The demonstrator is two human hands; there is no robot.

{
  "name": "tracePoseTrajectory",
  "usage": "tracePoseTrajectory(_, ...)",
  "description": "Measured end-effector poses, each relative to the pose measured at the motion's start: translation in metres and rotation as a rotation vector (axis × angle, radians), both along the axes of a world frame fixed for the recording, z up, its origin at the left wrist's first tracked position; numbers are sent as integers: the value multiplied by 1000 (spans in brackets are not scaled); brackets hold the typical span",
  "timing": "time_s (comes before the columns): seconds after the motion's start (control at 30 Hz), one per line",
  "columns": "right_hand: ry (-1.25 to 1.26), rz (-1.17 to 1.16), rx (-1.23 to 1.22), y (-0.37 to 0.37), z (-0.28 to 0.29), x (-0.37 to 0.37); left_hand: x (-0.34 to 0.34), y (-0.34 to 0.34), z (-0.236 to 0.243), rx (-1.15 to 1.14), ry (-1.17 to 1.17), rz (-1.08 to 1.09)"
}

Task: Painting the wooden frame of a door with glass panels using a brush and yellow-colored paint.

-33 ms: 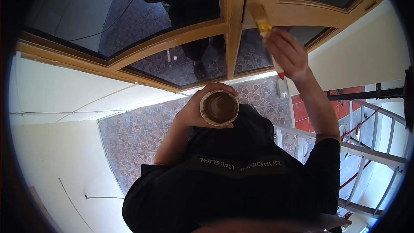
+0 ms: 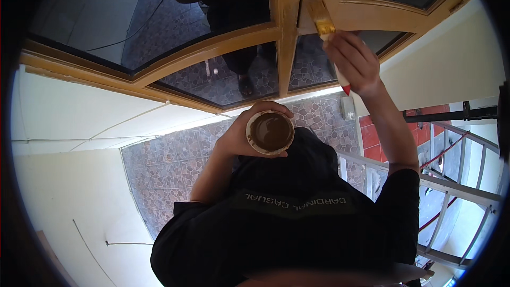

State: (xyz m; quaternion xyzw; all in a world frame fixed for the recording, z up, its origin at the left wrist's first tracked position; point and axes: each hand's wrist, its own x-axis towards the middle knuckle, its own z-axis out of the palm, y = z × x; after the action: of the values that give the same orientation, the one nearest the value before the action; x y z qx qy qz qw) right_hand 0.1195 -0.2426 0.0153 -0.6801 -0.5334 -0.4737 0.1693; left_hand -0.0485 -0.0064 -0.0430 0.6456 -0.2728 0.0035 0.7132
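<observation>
My left hand (image 2: 234, 135) is wrapped round a small round paint cup (image 2: 255, 148), which it keeps upright in front of my body. Brown paint (image 2: 272, 130) lies inside, its surface glossy. Up and to the right, my right hand (image 2: 355, 66) grips a flat paintbrush (image 2: 324, 25) by its pale, red-tipped handle. The brush's bristles lie against the yellow-brown wooden frame (image 2: 350, 17), beside a vertical post (image 2: 289, 26). Fingers hide part of the handle.
Dark glass panes (image 2: 212, 77) fill the wooden frame and reflect a standing figure. Stone-patterned floor tiles (image 2: 170, 170) lie below, with a small pale block (image 2: 347, 107) by the wall. A metal ladder-like frame (image 2: 457, 188) stands at the right, near red tiles (image 2: 372, 141).
The brush and my right hand have shifted very slightly against the wood, and the bristles look sharper now. My left hand and the cup have stayed put.
</observation>
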Motion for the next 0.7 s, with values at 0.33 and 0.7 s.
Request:
tracePoseTrajectory(0.33,198,15,-109,-2,-44,-11,-3,5,1,-5,15,11)
tracePoseTrajectory(0.7,401,25,-121,2,-27,-7,-1,6,1,-3,-23,18)
